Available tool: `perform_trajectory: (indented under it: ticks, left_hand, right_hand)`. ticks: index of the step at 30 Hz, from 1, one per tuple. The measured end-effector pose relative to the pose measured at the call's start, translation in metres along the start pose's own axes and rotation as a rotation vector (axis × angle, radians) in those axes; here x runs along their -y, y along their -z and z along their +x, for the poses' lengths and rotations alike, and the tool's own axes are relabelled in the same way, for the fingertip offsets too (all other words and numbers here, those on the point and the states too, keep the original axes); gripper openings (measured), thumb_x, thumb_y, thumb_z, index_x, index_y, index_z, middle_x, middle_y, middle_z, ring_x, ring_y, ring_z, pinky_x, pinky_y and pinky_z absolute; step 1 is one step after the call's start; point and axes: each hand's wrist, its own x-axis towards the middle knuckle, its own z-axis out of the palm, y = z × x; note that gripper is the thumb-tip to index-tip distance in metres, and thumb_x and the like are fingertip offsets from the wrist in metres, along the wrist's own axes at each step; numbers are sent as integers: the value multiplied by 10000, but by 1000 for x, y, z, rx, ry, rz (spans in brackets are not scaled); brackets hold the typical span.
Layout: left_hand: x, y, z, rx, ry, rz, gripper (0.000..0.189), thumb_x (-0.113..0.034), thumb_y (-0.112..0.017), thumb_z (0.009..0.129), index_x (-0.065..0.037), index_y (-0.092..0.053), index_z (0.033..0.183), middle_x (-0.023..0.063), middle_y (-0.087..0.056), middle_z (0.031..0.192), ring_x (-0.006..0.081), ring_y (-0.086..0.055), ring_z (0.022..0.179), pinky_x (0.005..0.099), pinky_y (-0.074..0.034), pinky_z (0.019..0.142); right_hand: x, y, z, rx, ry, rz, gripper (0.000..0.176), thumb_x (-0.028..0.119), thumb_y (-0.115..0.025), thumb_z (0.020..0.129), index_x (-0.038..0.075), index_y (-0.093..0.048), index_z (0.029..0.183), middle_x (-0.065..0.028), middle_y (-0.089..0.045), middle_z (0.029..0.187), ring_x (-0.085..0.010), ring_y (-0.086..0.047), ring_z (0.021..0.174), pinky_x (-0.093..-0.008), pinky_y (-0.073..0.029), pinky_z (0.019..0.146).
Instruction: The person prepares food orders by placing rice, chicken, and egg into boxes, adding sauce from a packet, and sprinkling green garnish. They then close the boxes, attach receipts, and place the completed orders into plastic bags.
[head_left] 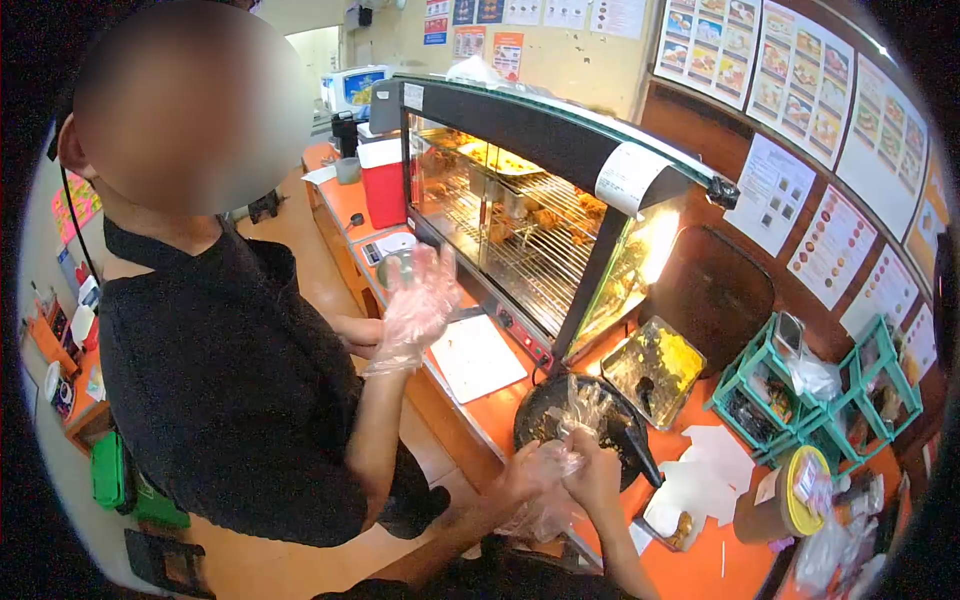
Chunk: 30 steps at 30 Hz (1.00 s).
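My left hand [522, 477] and my right hand [597, 468] are close together at the counter's front edge, both closed on a crumpled clear plastic glove [585, 408]. Its thin film stands up above my right hand, and more loose film hangs below my left. Just behind the glove sits a dark round pan [536, 408] with a black handle [640, 450] and food residue inside. Beyond the pan lies a metal tray [622, 362] holding yellow food and a dark utensil.
At left stands a co-worker in black, a clear-gloved hand [420, 300] raised. A heated display case [500, 240] occupies the counter, with a white board [478, 360] before it. At right are white papers [705, 470], a brown tub [770, 515] with yellow lid, and green baskets [765, 385].
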Motion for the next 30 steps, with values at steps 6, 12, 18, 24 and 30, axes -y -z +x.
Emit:
perform_trajectory:
  ticks: [6,12,18,24,30]
  left_hand:
    - [-27,55,30,-51,-34,517,186,-156,-690,755,-25,-684,886,162,-568,937,358,-589,726,384,-516,637]
    - [-61,66,10,-102,292,377,249,-211,-711,756,-67,-698,959,149,-596,1028,350,-526,907,419,-472,778]
    - [18,70,-33,224,95,152,449,-68,-712,709,-78,-608,1146,251,-505,1114,431,-474,988,456,-416,888]
    - [-34,64,-53,323,601,92,493,21,-636,726,88,-456,1180,347,-411,1140,454,-545,985,501,-491,775]
    - [-60,60,-46,499,170,534,497,-8,-690,664,-50,-564,1143,284,-378,1236,467,-555,932,504,-523,734]
  right_hand:
    - [-49,47,-20,-467,-98,-403,425,-46,-615,624,91,-545,1021,-144,-628,834,-362,-613,772,-436,-471,671]
    - [-17,17,-79,77,-198,786,438,-25,-605,670,80,-511,1084,-78,-532,895,-202,-493,760,-337,-411,671]
    - [-14,56,-141,80,-557,1190,227,19,-612,750,13,-607,977,-32,-516,648,-131,-527,655,-259,-418,617]
    - [-54,22,-199,308,-151,-394,366,102,-652,768,23,-652,1126,-217,-628,1071,-338,-637,858,-391,-493,825]
    - [-63,-7,-250,-297,-712,-487,422,85,-716,686,64,-649,1102,-228,-552,1192,-366,-599,983,-438,-489,850]
